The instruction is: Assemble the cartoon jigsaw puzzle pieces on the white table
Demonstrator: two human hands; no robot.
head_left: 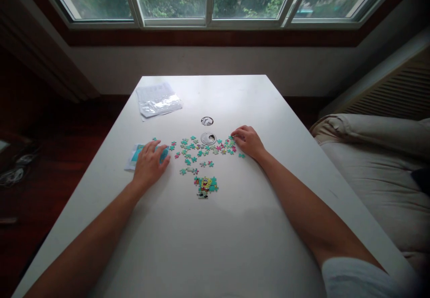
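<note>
My left hand (149, 163) rests over a flat packet with a blue-green picture (134, 157), its fingers spread and slightly bent, with nothing seen in them. Part of the packet is hidden under the hand. My right hand (248, 141) lies at the right end of the scattered jigsaw pieces (200, 153). Its loosely bent fingers reach to the outer pieces, and no piece shows clearly in its grasp. Nearer to me lies a joined section of puzzle (205, 187) with a yellow cartoon figure on teal. Several loose pieces (189, 171) lie just beyond that section.
A clear plastic sleeve with paper (158, 100) lies at the far left of the white table (208, 244). Two round fittings, a farther one (207, 121) and a nearer one (208, 138), are set in the tabletop. To the right stands a beige padded seat (376, 168).
</note>
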